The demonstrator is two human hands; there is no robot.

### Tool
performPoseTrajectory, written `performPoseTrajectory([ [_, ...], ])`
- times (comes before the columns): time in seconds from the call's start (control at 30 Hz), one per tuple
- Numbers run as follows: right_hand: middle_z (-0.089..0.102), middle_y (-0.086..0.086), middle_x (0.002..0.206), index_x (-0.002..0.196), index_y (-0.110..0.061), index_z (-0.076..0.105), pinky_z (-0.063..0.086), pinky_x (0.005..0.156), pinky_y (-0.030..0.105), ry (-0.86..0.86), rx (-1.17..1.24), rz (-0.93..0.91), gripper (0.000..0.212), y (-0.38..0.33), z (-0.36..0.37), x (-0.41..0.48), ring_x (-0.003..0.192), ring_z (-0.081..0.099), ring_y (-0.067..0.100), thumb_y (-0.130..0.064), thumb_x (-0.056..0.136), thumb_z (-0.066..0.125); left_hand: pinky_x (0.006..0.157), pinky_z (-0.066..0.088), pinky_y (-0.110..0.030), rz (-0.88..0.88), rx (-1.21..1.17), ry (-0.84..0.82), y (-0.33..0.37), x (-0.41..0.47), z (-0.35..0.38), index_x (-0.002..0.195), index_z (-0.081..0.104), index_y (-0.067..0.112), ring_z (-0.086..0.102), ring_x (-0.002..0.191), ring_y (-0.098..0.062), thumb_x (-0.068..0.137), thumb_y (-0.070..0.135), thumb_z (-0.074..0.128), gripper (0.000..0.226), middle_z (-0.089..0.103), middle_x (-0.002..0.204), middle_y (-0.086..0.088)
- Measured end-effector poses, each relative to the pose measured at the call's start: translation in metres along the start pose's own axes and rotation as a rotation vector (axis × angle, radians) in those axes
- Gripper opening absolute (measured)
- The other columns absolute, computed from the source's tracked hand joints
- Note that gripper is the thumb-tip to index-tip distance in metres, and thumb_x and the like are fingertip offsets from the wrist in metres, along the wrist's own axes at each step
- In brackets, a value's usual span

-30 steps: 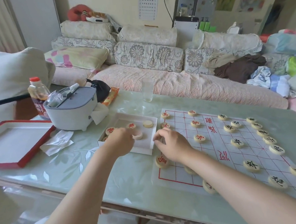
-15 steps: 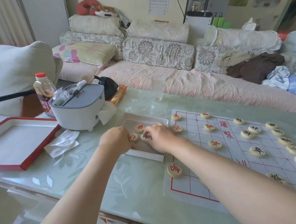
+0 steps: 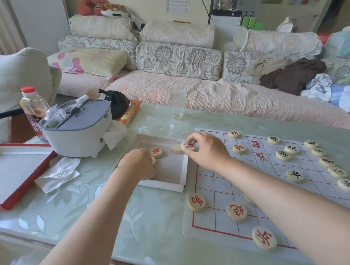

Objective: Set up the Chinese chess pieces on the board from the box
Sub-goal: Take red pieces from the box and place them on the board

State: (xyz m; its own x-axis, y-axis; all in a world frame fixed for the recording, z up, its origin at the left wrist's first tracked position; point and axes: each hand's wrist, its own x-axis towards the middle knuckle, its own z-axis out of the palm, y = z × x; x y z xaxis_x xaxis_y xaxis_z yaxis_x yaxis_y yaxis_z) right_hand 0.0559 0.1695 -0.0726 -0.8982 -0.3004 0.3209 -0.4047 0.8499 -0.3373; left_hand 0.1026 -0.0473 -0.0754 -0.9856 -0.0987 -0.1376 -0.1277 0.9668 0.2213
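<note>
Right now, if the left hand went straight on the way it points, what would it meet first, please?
Probably the half-hidden piece at its knuckles, which it may already touch, then the red-marked piece just beyond, both lying in the box. Depth from the left hand is unclear.

We see right hand (image 3: 208,150) pinching red piece (image 3: 188,145) over box (image 3: 183,172); left hand (image 3: 137,164) curled inside box beside board (image 3: 273,177).

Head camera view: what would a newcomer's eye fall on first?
The right hand pinches a round pale wooden piece with a red character at the far right corner of the shallow white box. The left hand lies in that box, beside the white board sheet with red grid.
</note>
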Motion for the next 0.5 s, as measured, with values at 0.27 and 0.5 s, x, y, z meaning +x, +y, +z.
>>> performPoseTrajectory([
  [0.27, 0.068, -0.01, 0.109, 0.098, -0.033, 0.06, 0.042, 0.078, 0.028, -0.157, -0.092, 0.211, 0.022, 0.037, -0.012, -0.026, 0.102, 0.061, 0.018, -0.049, 0.082, 0.058, 0.084, 0.05, -0.033, 0.084, -0.102, -0.086, 0.0, -0.004, -0.008, 0.107, 0.066, 0.032, 0.057, 0.096, -0.022, 0.091, 0.015, 0.044, 0.032, 0.06, 0.111, 0.0],
  [0.5, 0.066, -0.007, 0.113, 0.101, -0.03, 0.064, 0.04, 0.078, 0.028, -0.143, -0.114, 0.179, 0.025, 0.024, 0.002, -0.024, 0.108, 0.06, 0.019, -0.048, 0.084, 0.063, 0.079, 0.053, -0.031, 0.05, -0.24, -0.066, -0.007, -0.001, 0.002, 0.102, 0.067, 0.038, 0.059, 0.09, -0.019, 0.094, 0.015, 0.041, 0.035, 0.06, 0.11, 0.002],
])
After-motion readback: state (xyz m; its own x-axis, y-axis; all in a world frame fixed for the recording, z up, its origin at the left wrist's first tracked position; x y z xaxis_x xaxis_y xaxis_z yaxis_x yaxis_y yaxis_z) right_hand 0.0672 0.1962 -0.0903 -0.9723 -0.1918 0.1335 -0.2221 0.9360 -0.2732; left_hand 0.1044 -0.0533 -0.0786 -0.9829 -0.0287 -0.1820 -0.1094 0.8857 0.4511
